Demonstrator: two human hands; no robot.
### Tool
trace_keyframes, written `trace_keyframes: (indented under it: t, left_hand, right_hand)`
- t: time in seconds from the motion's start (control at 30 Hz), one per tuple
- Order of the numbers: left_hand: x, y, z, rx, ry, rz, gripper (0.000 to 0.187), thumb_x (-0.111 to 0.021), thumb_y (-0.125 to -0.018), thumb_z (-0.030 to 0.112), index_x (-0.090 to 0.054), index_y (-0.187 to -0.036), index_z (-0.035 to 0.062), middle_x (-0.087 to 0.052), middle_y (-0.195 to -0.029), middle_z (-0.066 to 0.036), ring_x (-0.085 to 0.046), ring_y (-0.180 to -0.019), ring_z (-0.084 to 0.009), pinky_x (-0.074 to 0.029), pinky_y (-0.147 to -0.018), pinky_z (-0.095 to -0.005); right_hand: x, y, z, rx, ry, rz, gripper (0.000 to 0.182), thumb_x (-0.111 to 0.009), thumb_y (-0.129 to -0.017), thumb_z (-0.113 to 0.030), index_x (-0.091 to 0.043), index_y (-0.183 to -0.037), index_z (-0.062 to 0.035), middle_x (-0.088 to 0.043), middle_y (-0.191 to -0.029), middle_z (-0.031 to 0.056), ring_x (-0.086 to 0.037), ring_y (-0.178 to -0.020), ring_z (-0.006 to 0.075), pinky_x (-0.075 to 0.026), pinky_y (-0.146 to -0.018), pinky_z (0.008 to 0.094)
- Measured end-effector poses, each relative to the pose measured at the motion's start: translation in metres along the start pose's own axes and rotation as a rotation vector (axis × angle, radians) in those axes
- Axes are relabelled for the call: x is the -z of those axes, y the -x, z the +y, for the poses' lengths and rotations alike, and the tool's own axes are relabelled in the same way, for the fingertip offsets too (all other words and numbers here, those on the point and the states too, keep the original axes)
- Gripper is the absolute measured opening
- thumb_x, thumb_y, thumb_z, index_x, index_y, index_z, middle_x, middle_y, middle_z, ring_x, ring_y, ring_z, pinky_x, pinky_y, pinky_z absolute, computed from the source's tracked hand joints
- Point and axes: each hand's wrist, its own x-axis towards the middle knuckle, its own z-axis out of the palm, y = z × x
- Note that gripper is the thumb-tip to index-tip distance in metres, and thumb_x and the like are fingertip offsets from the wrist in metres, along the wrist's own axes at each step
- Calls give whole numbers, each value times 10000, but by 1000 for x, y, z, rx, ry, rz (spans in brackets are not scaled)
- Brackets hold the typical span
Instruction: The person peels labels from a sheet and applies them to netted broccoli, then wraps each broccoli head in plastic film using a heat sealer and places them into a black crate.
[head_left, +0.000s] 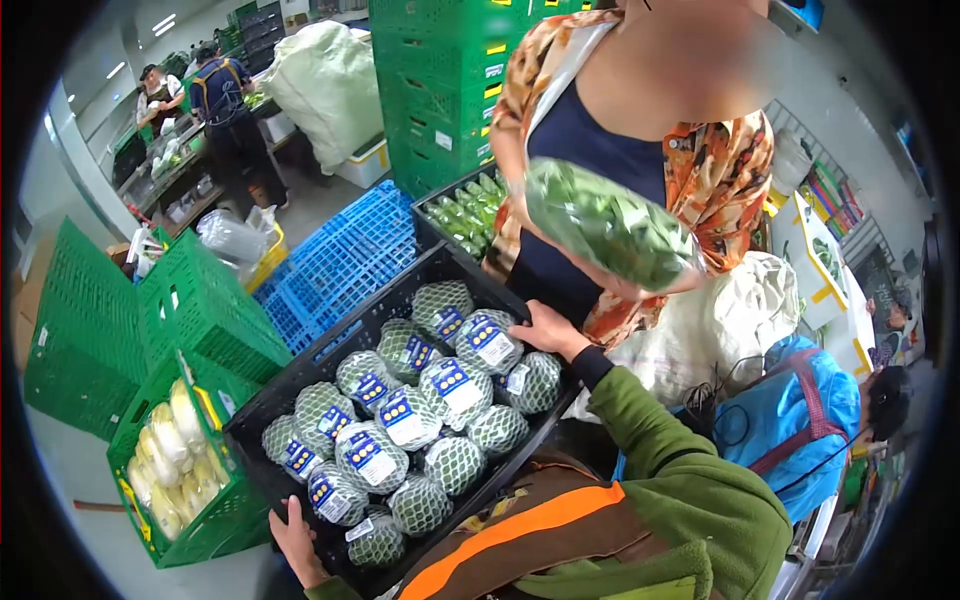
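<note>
A black plastic crate (262, 400) is between my hands, tilted in view. Inside lie many round green fruits or vegetables (452, 392) in white foam nets; several carry blue-and-white labels. My left hand (296, 545) grips the crate's near left corner, its fingers at the rim. At the opposite end, my right hand (550, 332) is closed over the far right rim. Just beyond it, another person in a patterned shirt (735, 200) holds a clear bag of leafy greens (610, 222) above the crate's far side.
A green crate (190, 530) of pale, elongated vegetables stands left, beside other green crates (85, 330). Blue crates (340, 265) lie behind. Tall green crates (430, 90) and a black crate of wrapped green vegetables (465, 210) are farther back. A blue bag (800, 430) is at right.
</note>
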Motion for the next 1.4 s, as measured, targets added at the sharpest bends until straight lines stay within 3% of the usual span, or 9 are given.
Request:
trace_keyframes:
  t: [0.47, 0.57, 0.63, 0.73, 0.9, 1.0, 1.1, 1.33, 1.4]
  left_hand:
    - [-86, 11, 66, -128, 4, 145, 307, -659, -942, 258, -541, -1140, 56, -463, -719, 40, -384, -514, -29, -306, -439, -198]
    - [-91, -1, 75, -105, -6, 117, 327, -660, -941, 267, -540, -1154, 49, -462, -723, 43, -387, -532, -27, -307, -448, -194]
    - [-96, -9, 82, -114, -21, 117, 363, -665, -940, 289, -536, -1171, 41, -467, -730, 43, -385, -527, -28, -305, -444, -195]
    - [-91, -31, 86, -100, -55, 61, 393, -669, -938, 302, -529, -1191, 36, -476, -740, 40, -384, -525, -30, -307, -443, -194]
    - [-84, -33, 82, -146, -56, 13, 399, -644, -953, 307, -540, -1221, 30, -469, -727, 44, -381, -531, -27, -305, -453, -191]
    - [-82, -43, 82, -148, -68, -39, 405, -644, -951, 305, -537, -1227, 29, -478, -793, 53, -392, -592, -25, -316, -482, -188]
    - [-75, -56, 85, -153, -102, -78, 420, -657, -942, 320, -541, -1211, 19, -477, -789, 47, -385, -583, -28, -317, -482, -190]
    - [-63, -67, 73, -181, -81, -157, 430, -658, -938, 336, -545, -1199, 13, -452, -755, 43, -381, -569, -38, -312, -479, -193]
    - [-69, -65, 73, -214, -88, -98, 296, -655, -943, 333, -565, -1055, 74, -428, -700, 70, -359, -524, -12, -283, -444, -192]
  right_hand:
    - [35, -123, -9, 95, -103, 59, 543, -728, -792, -368, -579, -1074, 71, -660, -953, 245, -652, -902, 377, -503, -783, 464]
    - [31, -143, -5, 40, -75, 17, 600, -717, -796, -393, -564, -1107, 96, -635, -1054, 283, -620, -1006, 405, -484, -866, 469]
    - [23, -148, 1, 122, -10, 193, 668, -710, -796, -421, -546, -1181, 100, -579, -1199, 304, -552, -1144, 428, -437, -969, 477]
    - [38, -155, -7, 48, 84, 103, 716, -708, -788, -449, -540, -1230, 88, -518, -1305, 306, -484, -1238, 435, -388, -1037, 484]
    - [62, -121, -19, -63, 135, 37, 667, -716, -780, -465, -572, -1144, 75, -624, -1117, 298, -614, -1051, 428, -478, -914, 489]
    - [32, -110, 10, 38, 34, 200, 604, -705, -788, -470, -573, -1062, 52, -632, -1080, 289, -614, -1020, 444, -486, -874, 490]
    - [42, -82, -6, -126, 35, 124, 600, -704, -792, -455, -563, -1084, 50, -636, -1065, 276, -616, -1019, 436, -486, -873, 488]
    - [36, -55, -8, -183, 41, 167, 638, -722, -786, -428, -562, -1160, 63, -632, -1126, 284, -617, -1044, 428, -489, -876, 472]
    - [39, -59, -12, -136, -1, 179, 684, -738, -793, -418, -544, -1167, 121, -634, -1073, 322, -631, -1021, 421, -491, -852, 458]
